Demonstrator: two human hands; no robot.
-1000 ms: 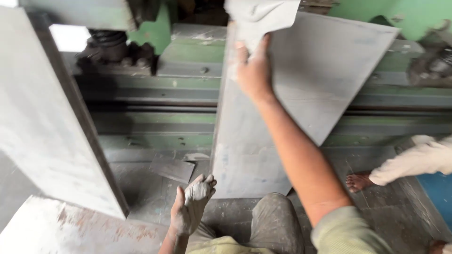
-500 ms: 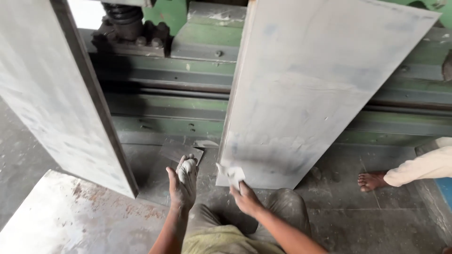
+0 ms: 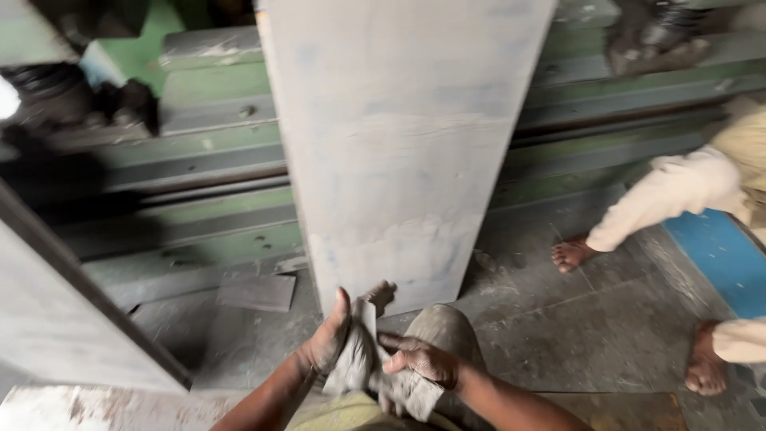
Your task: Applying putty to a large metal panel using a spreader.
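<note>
Both hands grip one dusty grey cloth.
The left hand point(image 3: 331, 343) and right hand point(image 3: 423, 361) close on the cloth point(image 3: 363, 369), near the bottom edge of the upright grey slab point(image 3: 399, 144).

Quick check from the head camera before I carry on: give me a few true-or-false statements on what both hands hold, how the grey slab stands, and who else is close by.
1. Both hands grip the same grey cloth. True: the left hand and the right hand close on it together.
2. The large grey slab lies flat on the floor. False: it stands on its lower edge, leaning back against the green machine frame.
3. Another person's bare feet show at the right. True: one foot is near the slab, another lower down.
4. The right hand presses on the slab's face. False: it is down at the cloth, clear of the slab.
5. The blue patch is at the left. False: it is at the right.
</note>
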